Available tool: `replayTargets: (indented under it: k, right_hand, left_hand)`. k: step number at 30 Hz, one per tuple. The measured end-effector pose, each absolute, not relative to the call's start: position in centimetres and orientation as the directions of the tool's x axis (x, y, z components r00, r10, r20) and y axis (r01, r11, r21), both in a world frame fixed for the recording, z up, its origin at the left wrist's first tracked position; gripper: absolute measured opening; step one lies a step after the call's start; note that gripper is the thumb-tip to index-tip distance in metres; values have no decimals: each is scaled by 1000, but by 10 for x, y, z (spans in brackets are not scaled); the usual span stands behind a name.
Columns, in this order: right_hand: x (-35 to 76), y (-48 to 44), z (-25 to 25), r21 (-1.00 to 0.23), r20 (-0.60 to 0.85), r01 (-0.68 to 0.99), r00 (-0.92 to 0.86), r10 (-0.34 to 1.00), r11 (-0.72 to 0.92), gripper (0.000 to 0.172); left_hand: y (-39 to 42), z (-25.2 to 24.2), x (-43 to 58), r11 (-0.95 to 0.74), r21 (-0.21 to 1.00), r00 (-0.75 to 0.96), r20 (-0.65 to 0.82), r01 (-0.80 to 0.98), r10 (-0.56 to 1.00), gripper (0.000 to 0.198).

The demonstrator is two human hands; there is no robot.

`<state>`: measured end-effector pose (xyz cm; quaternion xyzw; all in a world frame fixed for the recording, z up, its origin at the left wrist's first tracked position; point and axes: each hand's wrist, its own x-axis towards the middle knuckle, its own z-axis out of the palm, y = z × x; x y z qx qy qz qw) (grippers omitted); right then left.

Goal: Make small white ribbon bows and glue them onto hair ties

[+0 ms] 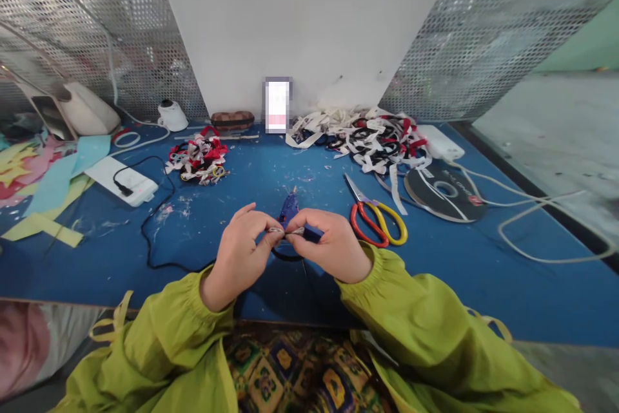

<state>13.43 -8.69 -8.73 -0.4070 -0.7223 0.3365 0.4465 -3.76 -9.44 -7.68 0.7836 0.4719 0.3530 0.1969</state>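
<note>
Left hand (244,250) and right hand (333,242) met near the middle of the blue counter (483,284), fingertips almost together. Both were grasping: thumb and finger of each pinched a small pale ribbon piece (296,231), its loops poking out to either side of the join. A black band (289,258) curved just below the fingertips; could not tell whether it was attached to the ribbon.

Blue glue gun (289,202) sat right behind the hands, nozzle aimed away from the person, body partly hidden by the fingers. Scissors (383,223) lay beside the right hand, 1 red handle and 1 yellow, blades pointing away and leftward.

Back right: big tangled heap of ribbons (382,139), white, black and red, with a black spool (454,207) with white lettering at its near right side. Back left: smaller red-and-white heap (207,158). Farther left, a white power strip (138,189) with a black cord (144,232) looping toward the left wrist, then coloured sheets (89,152). Brown checked pouch (232,120) and a bright, pixelated screen (277,100) stood by the white board (309,20).
</note>
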Motion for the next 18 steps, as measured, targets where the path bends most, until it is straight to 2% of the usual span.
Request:
replayTargets:
  k: [3,6,10,13,18]
  right_hand:
    - [136,-85,-82,-922,268,209,-258,928,325,8]
    - [139,-84,-77,-943,232,177,-257,938,282,9]
    - [138,-84,-79,-931,240,218,-236,942,292,6]
    - [136,-86,-81,-929,248,218,-238,939,300,7]
    - [140,-85,-76,-954,255,119,-152,955,274,12]
  left_hand:
    - [-92,-73,-37,-338,776,222,258,532,940,19]
    - [-92,-66,-35,-216,844,158,158,490,975,23]
    - [-95,-63,-32,-180,857,157,118,482,981,18]
    - [-95,-66,-31,-216,843,159,157,492,975,15]
    - [-92,-66,-34,-166,875,131,119,454,984,18]
